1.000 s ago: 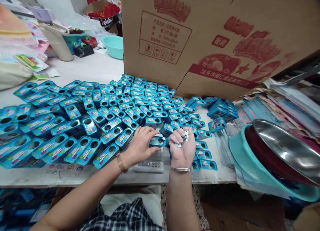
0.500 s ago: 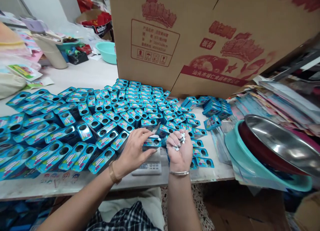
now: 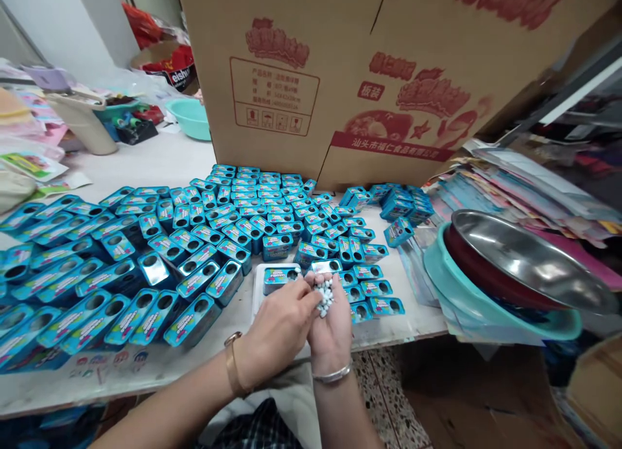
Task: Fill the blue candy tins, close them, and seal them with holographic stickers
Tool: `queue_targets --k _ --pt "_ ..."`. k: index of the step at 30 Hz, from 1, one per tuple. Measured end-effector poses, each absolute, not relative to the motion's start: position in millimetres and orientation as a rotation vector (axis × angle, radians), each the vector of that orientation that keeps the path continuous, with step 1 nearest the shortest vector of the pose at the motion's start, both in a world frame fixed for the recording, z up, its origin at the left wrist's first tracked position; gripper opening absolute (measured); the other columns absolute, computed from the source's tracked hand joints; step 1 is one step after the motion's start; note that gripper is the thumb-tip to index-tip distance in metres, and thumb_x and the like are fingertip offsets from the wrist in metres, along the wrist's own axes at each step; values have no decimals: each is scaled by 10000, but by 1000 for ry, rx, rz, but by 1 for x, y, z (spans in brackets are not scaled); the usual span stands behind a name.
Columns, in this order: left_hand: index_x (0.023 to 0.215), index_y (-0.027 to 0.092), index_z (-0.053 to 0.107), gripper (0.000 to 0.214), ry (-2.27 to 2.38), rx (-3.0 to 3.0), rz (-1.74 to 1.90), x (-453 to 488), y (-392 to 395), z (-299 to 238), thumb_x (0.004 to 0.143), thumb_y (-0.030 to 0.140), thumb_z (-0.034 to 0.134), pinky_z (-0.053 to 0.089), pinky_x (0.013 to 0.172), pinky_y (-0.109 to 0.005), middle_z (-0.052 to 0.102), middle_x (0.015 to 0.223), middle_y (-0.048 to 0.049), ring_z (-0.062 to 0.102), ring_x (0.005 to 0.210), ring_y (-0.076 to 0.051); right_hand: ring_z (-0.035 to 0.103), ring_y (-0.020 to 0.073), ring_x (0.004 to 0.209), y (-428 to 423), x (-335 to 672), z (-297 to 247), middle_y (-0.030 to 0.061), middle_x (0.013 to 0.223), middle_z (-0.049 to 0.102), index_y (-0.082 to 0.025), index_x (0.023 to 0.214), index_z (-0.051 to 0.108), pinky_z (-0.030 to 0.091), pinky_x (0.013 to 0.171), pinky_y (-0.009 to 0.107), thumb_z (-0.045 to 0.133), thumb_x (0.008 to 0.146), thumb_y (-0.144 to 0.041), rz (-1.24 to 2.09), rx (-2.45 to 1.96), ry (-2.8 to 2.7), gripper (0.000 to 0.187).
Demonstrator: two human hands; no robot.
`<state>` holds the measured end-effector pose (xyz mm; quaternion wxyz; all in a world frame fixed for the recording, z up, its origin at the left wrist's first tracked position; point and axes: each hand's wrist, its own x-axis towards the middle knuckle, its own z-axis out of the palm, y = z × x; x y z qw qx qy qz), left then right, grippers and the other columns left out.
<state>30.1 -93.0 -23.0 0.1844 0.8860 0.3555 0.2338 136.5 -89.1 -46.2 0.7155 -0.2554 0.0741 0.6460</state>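
Note:
My right hand (image 3: 333, 332) is cupped palm up at the table's front edge and holds a small heap of white pellets (image 3: 324, 296). The fingertips of my left hand (image 3: 276, 332) are pinched together in that heap. Just beyond the fingers, one blue tin (image 3: 280, 278) with a round hole in its lid lies on a small white scale (image 3: 257, 292). Several rows of the same blue tins (image 3: 146, 254) cover the table to the left and behind.
A big cardboard box (image 3: 340, 80) stands at the back. A steel bowl (image 3: 525, 261) sits in stacked teal basins (image 3: 451, 293) at the right, beside piles of flat packaging (image 3: 534, 183). A teal bowl (image 3: 190, 115) and clutter lie far left.
My left hand has let go of the tin on the scale and come back to the pellets in my right palm. Both hands have drawn nearer the table edge.

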Motion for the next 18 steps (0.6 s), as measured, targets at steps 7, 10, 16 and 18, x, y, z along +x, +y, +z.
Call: queue_targets --k 7,10,16,18 --pt "1138 160 596 234 1052 2497 646 36 -99 -24 957 229 465 536 932 -415 639 1154 -106 601 1084 -239 631 85 674 -98 141 -47 -43 655 620 -208 687 530 557 761 221 638 832 -295 1471 -519 184 201" --pt "1087 166 622 214 1058 2520 536 37 -100 -23 940 190 469 547 922 -435 659 1128 -106 626 1066 -249 631 90 688 -101 138 -50 -40 658 629 -210 695 542 557 759 222 658 824 -328 1463 -495 183 210" --pt "1012 166 619 161 868 2609 730 39 -103 -21 934 164 478 543 929 -370 665 1124 -97 624 1077 -224 599 68 598 -103 145 -49 -41 621 602 -198 691 536 547 668 183 598 869 -294 1530 -377 379 212" --pt "965 170 625 146 814 2634 781 39 -102 -23 932 156 483 562 861 -354 682 1006 -79 644 968 -210 599 67 593 -103 148 -50 -46 617 593 -198 697 535 546 660 180 605 862 -284 1520 -391 327 200"
